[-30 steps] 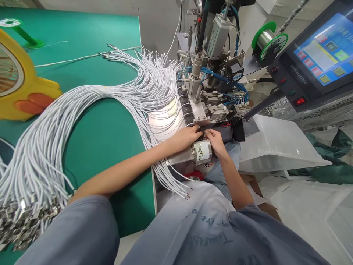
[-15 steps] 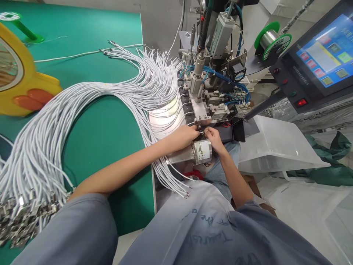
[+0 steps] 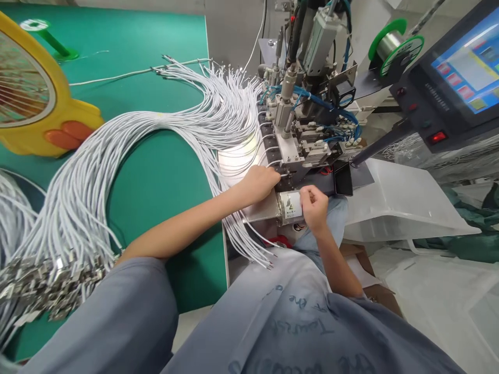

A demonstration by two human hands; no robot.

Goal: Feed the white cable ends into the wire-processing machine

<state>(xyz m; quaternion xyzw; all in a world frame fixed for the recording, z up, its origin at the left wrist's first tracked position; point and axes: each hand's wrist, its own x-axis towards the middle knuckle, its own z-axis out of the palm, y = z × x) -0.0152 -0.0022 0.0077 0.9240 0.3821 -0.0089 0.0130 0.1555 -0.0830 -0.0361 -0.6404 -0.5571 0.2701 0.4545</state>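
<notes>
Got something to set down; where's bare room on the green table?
The table shows bare between curved white cables and left forearm, and beyond the single cable, right of the leftmost green spool. Crowded: the machine side and metal connectors.

Two hands (image 3: pixel 260 183) (image 3: pixel 315 208) in view — two green spools (image 3: pixel 390 44) (image 3: pixel 53 41), one screen (image 3: pixel 473 70), one machine (image 3: pixel 288 149) — and white cables (image 3: pixel 128 126), too many to count!

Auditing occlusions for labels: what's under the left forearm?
Green tabletop shows on both sides of the left forearm; white cables pass beneath nearer the wrist, reappearing on the near side. The stretch directly underneath is covered; contact there can't be told.
</notes>
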